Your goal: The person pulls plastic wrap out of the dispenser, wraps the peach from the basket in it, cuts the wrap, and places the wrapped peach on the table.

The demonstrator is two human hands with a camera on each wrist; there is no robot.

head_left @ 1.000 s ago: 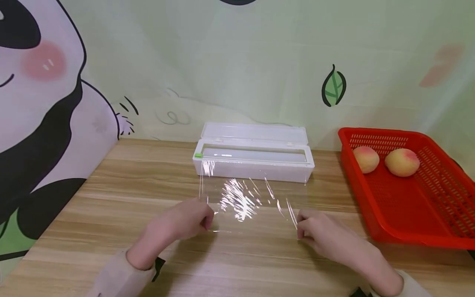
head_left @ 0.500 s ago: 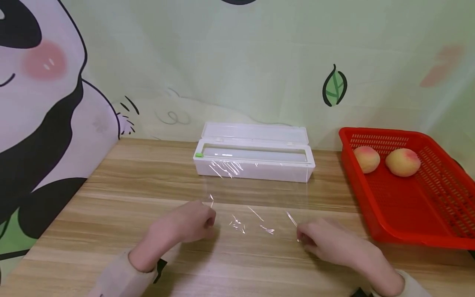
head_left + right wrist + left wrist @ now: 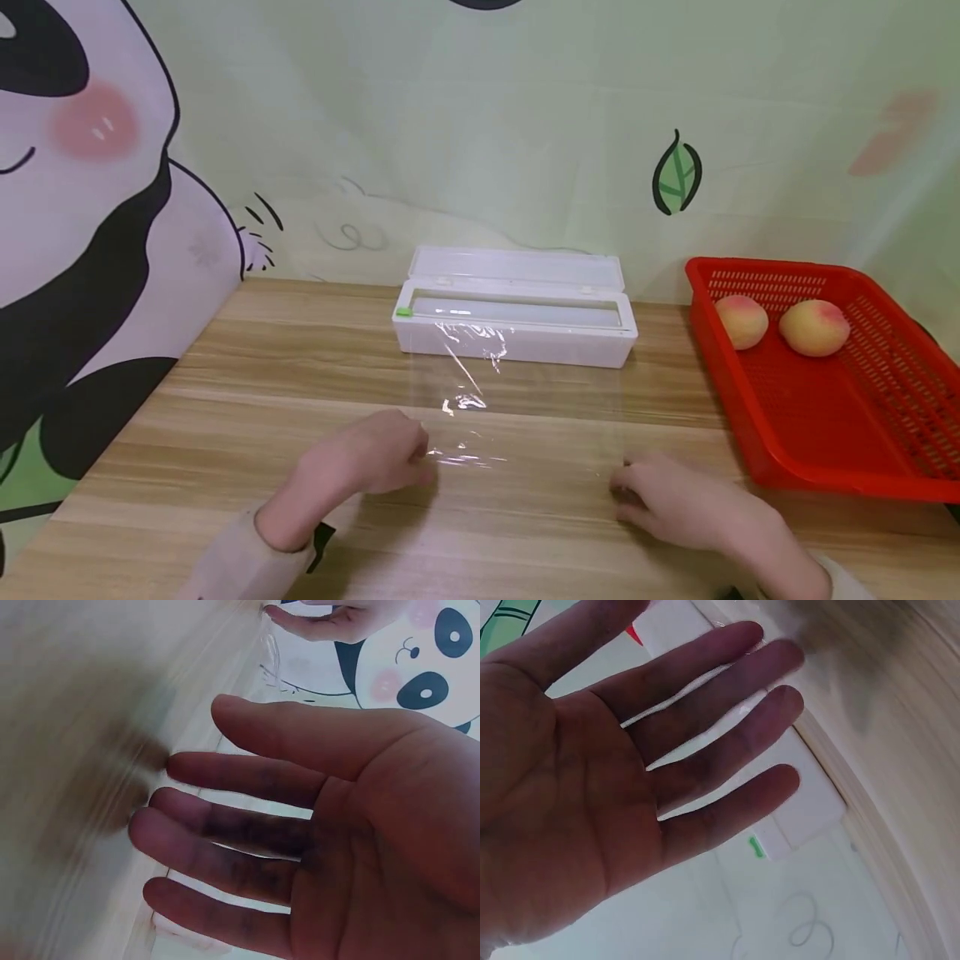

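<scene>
Clear plastic film stretches from the white dispenser box toward the near side of the wooden table. At the film's near left corner is my left hand; its fingers look straight in the left wrist view, and its thumb tip is cut off. My right hand lies just beyond the near right corner, with thumb and fingers apart and nothing seen between them. Whether the left fingertips touch the film cannot be made out. The box's lid is raised, and a green piece sits at its left end.
To the right stands a red plastic basket holding two peaches, one by its left wall and one beside it. Behind the table hangs a pale green backdrop with a panda and a leaf drawn on it.
The right hand has come away from the film's edge, shifting slightly right and nearer. The film's glints have changed, and the tight streaks leading to the right hand are gone. The left hand has barely moved.
</scene>
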